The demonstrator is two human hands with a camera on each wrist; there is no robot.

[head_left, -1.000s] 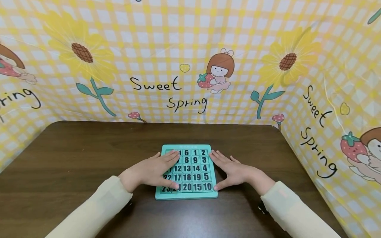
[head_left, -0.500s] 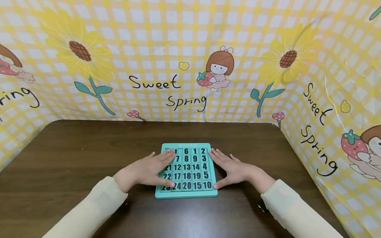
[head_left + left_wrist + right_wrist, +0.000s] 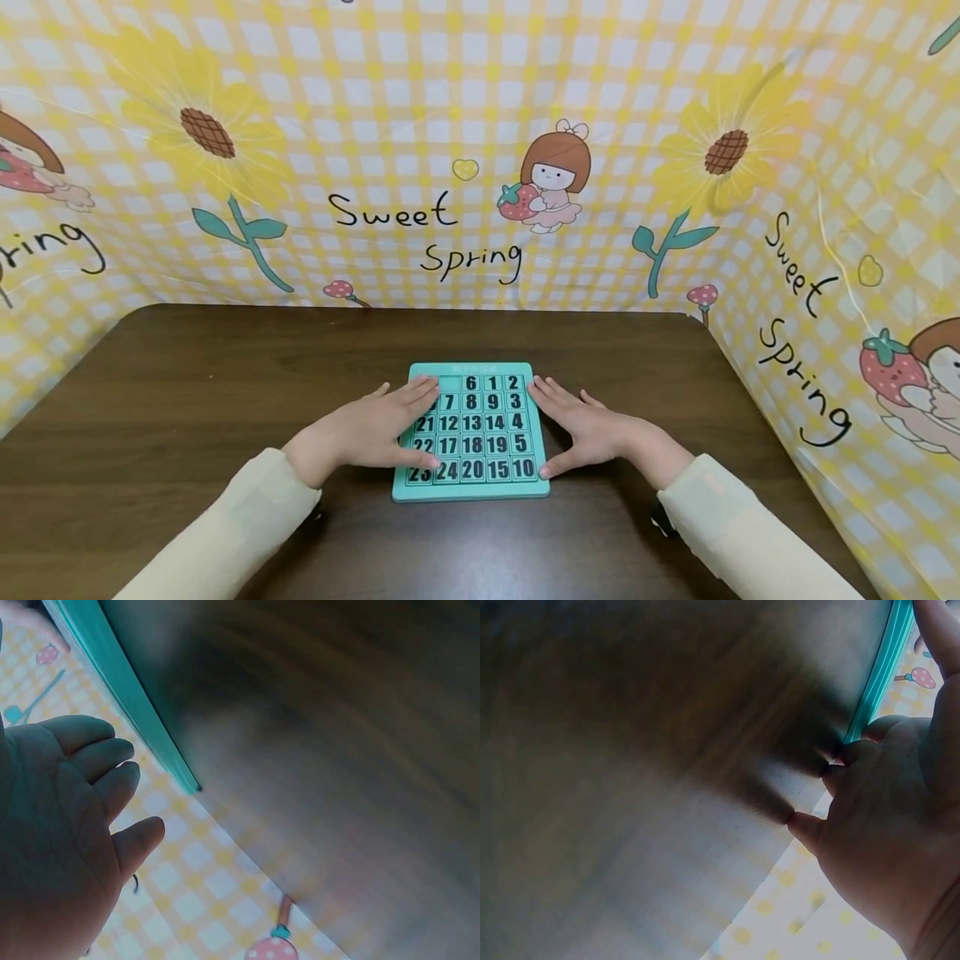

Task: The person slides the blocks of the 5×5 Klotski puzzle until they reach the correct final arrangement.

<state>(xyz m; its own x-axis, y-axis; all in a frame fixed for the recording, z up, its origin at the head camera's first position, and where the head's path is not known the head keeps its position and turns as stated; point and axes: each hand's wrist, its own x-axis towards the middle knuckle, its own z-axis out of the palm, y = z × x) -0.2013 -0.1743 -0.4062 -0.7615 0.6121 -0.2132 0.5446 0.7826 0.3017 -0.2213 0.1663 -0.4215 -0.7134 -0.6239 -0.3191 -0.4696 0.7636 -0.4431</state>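
Observation:
A turquoise number sliding puzzle (image 3: pixel 471 493) lies flat on the brown table, its tiles marked with black numbers. In its top row a bare slot shows beside the 6. My left hand (image 3: pixel 363 431) reaches over the left columns with straight fingers, the fingertips at the upper left tiles and the thumb over the bottom row. The left wrist view shows that palm beside the puzzle's turquoise edge (image 3: pixel 124 690). My right hand (image 3: pixel 592 429) rests along the right edge, fingertips at the upper corner and thumb at the lower. Some tiles at the left are hidden under the left hand.
The brown wooden table (image 3: pixel 225 375) extends around the puzzle on all sides. A yellow checked cloth (image 3: pixel 405 100) with flowers and lettering hangs behind the table and along both sides.
My left hand has shifted slightly left, and the top-row tile by its fingertips has slid left, leaving a bare slot beside the 6. The right hand stays in place.

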